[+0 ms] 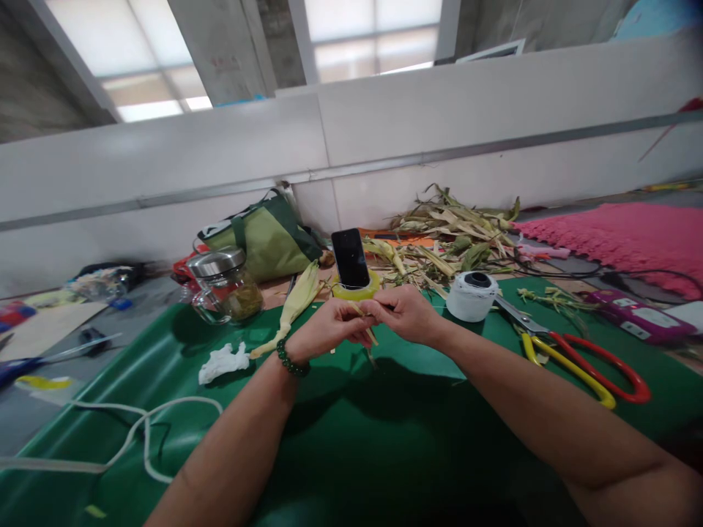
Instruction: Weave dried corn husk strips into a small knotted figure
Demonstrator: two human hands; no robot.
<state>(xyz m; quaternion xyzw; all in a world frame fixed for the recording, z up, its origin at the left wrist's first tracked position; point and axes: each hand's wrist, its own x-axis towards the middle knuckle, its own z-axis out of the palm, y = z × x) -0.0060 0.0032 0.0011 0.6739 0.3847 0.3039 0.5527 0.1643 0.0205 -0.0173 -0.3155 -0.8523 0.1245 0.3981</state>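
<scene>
My left hand, with a dark green bead bracelet at the wrist, and my right hand meet over the green mat. Both are closed, fingertips together, on a thin strip of corn husk whose pale end pokes out below. The rest of the strip is hidden by my fingers. Just behind the hands, a phone leans upright on a yellow tape roll. A figure-like bundle of pale corn husk lies to the left, its thin end near my left wrist, beside a crumpled white tissue.
Red-and-yellow-handled scissors and a white tape roll lie on the right. Dried husks are heaped behind. A glass jar and green bag stand left. White cord crosses the mat.
</scene>
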